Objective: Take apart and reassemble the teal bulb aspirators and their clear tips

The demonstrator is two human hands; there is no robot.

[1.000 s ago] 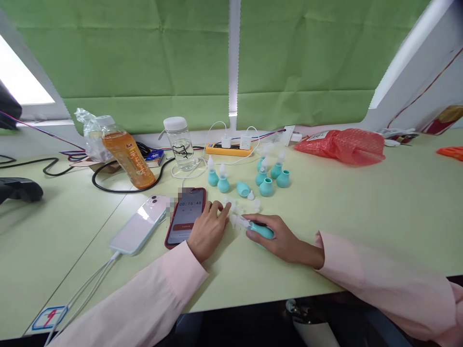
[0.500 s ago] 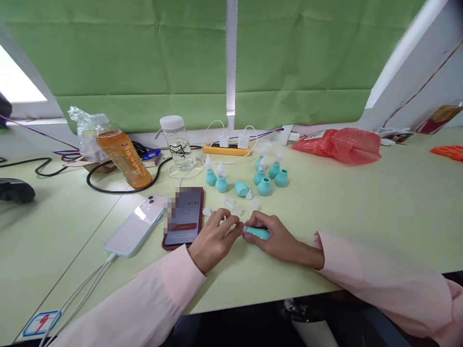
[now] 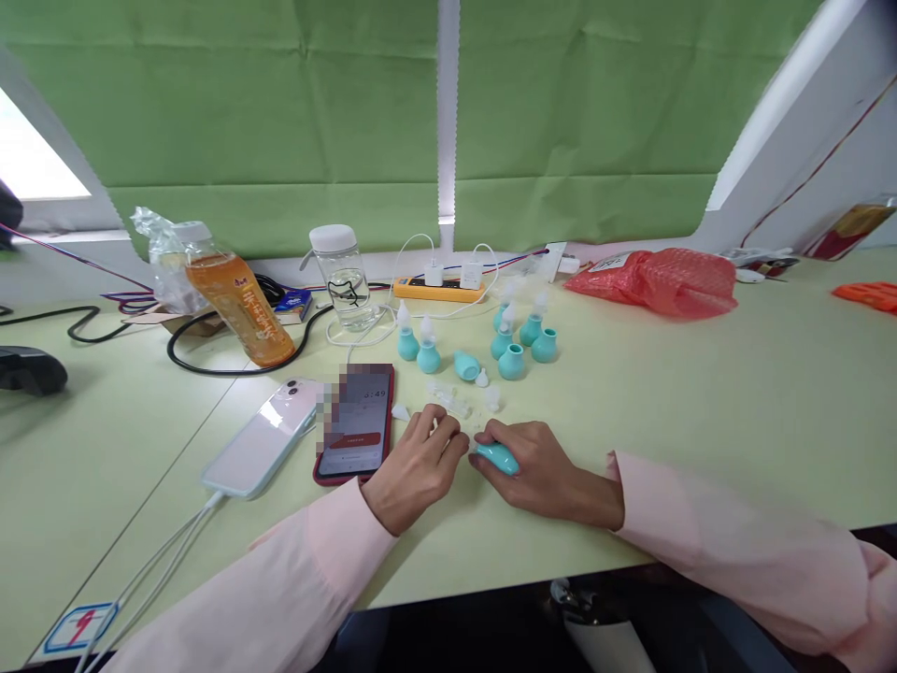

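My right hand (image 3: pixel 536 467) is wrapped round a teal rubber squeeze bulb (image 3: pixel 497 457), its narrow end turned left. Close to that end, the fingers of my left hand (image 3: pixel 419 460) are curled, thumb and forefinger together; what they pinch, if anything, is hidden. Just beyond my hands lie clear plastic pieces (image 3: pixel 449 400) and a translucent cap-like piece (image 3: pixel 492 399). Another teal bulb (image 3: pixel 466 365) rests on its side, with a small white tip (image 3: pixel 482 378) beside it. Two bulbs with translucent nozzles (image 3: pixel 429 355) stand upright at the left, and several more bulbs (image 3: pixel 511 362) stand to the right.
A red-cased phone (image 3: pixel 356 425) and a pale phone (image 3: pixel 263 439) lie left of my left hand. Behind them are an orange drink bottle (image 3: pixel 242 304), a clear water bottle (image 3: pixel 348 285) and a yellow power strip (image 3: pixel 440 291). Red bubble wrap (image 3: pixel 659 280) lies at the back right.
The teal bulb in my right hand has tilted, its wide end now lower. My right hand has closed further over it, and my left hand has shifted very slightly.
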